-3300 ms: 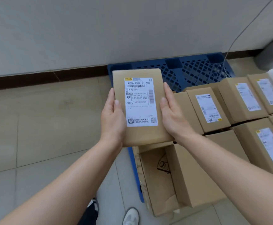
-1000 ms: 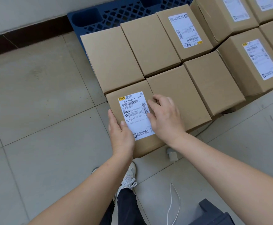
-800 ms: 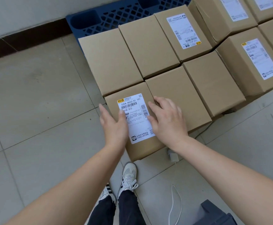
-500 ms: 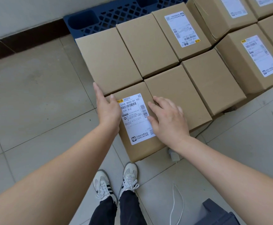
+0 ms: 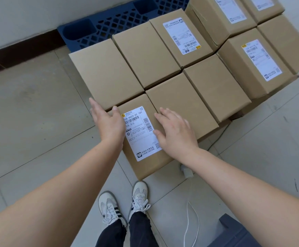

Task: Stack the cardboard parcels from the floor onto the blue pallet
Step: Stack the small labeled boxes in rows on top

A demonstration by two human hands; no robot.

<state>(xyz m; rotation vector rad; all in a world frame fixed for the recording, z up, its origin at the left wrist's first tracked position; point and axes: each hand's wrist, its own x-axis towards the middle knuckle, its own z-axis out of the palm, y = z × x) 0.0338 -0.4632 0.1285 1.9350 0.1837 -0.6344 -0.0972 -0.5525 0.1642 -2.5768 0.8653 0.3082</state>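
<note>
The labelled parcel [image 5: 140, 139] sits at the near left corner of the stack on the blue pallet [image 5: 109, 27], its far end touching a plain parcel [image 5: 106, 73] and its right side against another plain one [image 5: 180, 102]. Neither grip holds anything. My left grip [image 5: 107, 125] lies with straight fingers along the parcel's left edge, thumb on top. My right grip [image 5: 176, 132] rests flat and spread on its top, near the seam with the neighbour.

The trouble I see is at the near end. The parcel juts out towards me past the front of its right-hand neighbour, and I cannot tell what supports that end. If it overhangs, pressing down there could tip it to the floor. A hard sideways shove from my left grip could also push the neighbouring row out of line, since the boxes butt together with no slack.

Just below the parcel lie a white plug [image 5: 186, 171] and its cable [image 5: 192, 220], close to my shoes [image 5: 123, 204]. Stepping back carelessly could snag it.
</note>
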